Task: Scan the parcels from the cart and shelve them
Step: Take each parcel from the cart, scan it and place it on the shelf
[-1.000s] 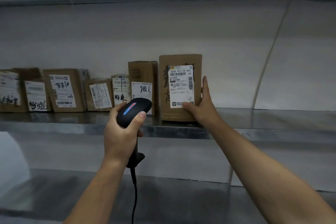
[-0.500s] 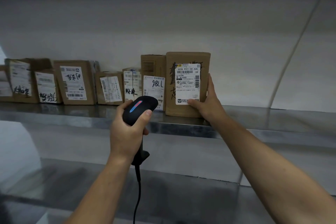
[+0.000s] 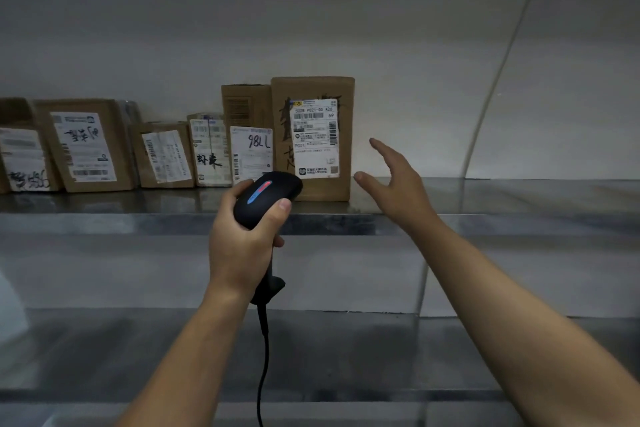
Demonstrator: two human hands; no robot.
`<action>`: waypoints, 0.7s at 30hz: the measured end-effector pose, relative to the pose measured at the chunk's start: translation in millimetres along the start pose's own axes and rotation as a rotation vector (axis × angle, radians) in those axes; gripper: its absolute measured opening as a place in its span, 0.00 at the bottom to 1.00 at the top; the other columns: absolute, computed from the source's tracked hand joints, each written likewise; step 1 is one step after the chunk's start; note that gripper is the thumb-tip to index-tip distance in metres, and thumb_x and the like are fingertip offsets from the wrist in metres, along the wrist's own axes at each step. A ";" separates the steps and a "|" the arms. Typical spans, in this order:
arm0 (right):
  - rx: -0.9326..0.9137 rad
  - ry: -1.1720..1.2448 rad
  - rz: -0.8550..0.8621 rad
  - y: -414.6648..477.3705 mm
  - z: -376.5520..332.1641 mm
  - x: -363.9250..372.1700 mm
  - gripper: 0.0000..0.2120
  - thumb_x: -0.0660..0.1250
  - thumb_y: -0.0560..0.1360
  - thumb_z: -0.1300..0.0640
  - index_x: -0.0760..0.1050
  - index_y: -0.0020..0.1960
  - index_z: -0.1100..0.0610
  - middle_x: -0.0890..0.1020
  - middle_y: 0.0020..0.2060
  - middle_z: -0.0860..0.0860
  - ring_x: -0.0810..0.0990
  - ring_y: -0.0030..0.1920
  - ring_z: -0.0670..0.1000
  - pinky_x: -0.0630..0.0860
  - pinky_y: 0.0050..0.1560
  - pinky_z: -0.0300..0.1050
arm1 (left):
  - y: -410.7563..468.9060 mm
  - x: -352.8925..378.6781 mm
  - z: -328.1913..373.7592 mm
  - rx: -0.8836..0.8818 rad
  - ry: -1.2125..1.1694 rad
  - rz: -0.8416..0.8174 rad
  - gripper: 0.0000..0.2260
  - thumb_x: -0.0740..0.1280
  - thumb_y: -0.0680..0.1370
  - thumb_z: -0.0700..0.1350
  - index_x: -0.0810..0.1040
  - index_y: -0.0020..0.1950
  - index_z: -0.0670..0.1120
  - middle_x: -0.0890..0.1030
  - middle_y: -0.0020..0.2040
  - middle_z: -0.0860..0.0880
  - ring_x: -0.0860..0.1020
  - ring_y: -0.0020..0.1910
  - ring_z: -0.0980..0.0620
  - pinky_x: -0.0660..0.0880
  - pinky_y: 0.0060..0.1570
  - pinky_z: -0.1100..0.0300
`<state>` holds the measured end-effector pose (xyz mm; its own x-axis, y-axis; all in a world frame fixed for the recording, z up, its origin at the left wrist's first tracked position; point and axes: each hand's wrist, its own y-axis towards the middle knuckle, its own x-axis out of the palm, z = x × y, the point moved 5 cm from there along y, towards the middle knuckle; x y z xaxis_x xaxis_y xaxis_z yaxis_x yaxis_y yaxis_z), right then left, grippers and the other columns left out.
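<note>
A tall brown parcel [image 3: 313, 139] with a white shipping label stands upright on the steel shelf [image 3: 485, 204], last on the right in a row of parcels. My right hand [image 3: 394, 184] hovers just right of it, fingers spread, touching nothing. My left hand [image 3: 242, 236] grips a black corded barcode scanner [image 3: 266, 198] with a lit blue and red strip, held in front of the parcel's lower left corner.
Several smaller labelled cardboard parcels [image 3: 162, 154] line the shelf to the left, one marked "98LL" [image 3: 251, 152]. The shelf runs bare to the right of the tall parcel. A lower steel shelf [image 3: 346, 350] lies below. The scanner's cable [image 3: 265, 367] hangs down.
My right hand has let go of the tall parcel and drawn back to the right, fingers opening. The parcel stays upright on the shelf. The view has tilted down slightly.
</note>
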<state>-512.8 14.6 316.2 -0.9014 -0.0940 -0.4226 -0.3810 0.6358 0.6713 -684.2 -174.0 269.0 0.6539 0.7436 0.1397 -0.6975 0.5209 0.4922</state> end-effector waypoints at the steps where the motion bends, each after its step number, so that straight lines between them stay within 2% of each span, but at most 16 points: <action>1: -0.019 -0.037 0.018 -5.6 1.6 -8.3 0.29 0.70 0.79 0.50 0.65 0.78 0.50 0.68 0.76 0.48 0.65 0.75 0.47 0.60 0.69 0.36 | -3.6 7.3 0.2 0.000 -0.003 -0.017 0.31 0.75 0.66 0.59 0.74 0.66 0.52 0.83 0.52 0.43 0.82 0.32 0.48 0.78 0.35 0.58; 4: -0.058 -0.130 0.050 -23.2 11.8 -33.9 0.25 0.68 0.80 0.50 0.69 0.75 0.52 0.71 0.74 0.50 0.66 0.75 0.49 0.62 0.73 0.43 | -16.5 31.4 -1.6 -0.008 -0.015 -0.055 0.26 0.75 0.68 0.56 0.75 0.65 0.53 0.83 0.50 0.44 0.82 0.31 0.48 0.79 0.36 0.55; 7: -0.060 -0.219 0.075 -44.6 28.4 -62.8 0.24 0.67 0.80 0.47 0.72 0.73 0.53 0.72 0.74 0.51 0.65 0.76 0.50 0.62 0.75 0.47 | -32.3 60.3 -2.9 -0.012 -0.020 -0.114 0.29 0.75 0.66 0.61 0.75 0.64 0.53 0.83 0.49 0.43 0.82 0.31 0.46 0.79 0.36 0.55; 11: -0.043 -0.319 0.099 -79.7 55.6 -107.1 0.25 0.64 0.77 0.44 0.76 0.70 0.56 0.75 0.71 0.53 0.69 0.73 0.51 0.63 0.71 0.41 | -56.9 108.6 -6.9 -0.034 -0.046 -0.195 0.30 0.74 0.64 0.62 0.76 0.64 0.52 0.83 0.49 0.42 0.81 0.31 0.47 0.78 0.36 0.53; 14: 0.002 -0.363 0.121 -110.5 79.6 -146.3 0.25 0.64 0.77 0.43 0.77 0.68 0.56 0.77 0.69 0.53 0.73 0.70 0.52 0.68 0.68 0.42 | -84.4 152.0 -10.7 -0.050 -0.047 -0.275 0.31 0.75 0.65 0.61 0.75 0.65 0.51 0.84 0.50 0.43 0.81 0.30 0.47 0.77 0.34 0.58; 17: 0.081 -0.412 0.141 -147.1 105.4 -189.5 0.24 0.64 0.77 0.44 0.77 0.68 0.56 0.77 0.68 0.53 0.73 0.70 0.52 0.67 0.67 0.42 | -119.5 197.6 -12.7 -0.070 -0.037 -0.358 0.27 0.75 0.68 0.55 0.76 0.65 0.51 0.84 0.50 0.46 0.82 0.34 0.48 0.77 0.33 0.64; 21: 0.210 -0.479 0.190 -201.0 139.2 -250.4 0.25 0.63 0.78 0.43 0.76 0.69 0.56 0.76 0.69 0.53 0.72 0.71 0.53 0.69 0.70 0.49 | -171.4 256.2 -18.8 -0.111 -0.032 -0.468 0.26 0.74 0.67 0.54 0.76 0.65 0.52 0.84 0.51 0.51 0.83 0.38 0.46 0.76 0.32 0.67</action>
<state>-181.9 17.0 202.2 -0.7373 0.3653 -0.5683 -0.1270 0.7512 0.6477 -402.7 -64.8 204.3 0.9123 0.4067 -0.0478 -0.3524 0.8393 0.4140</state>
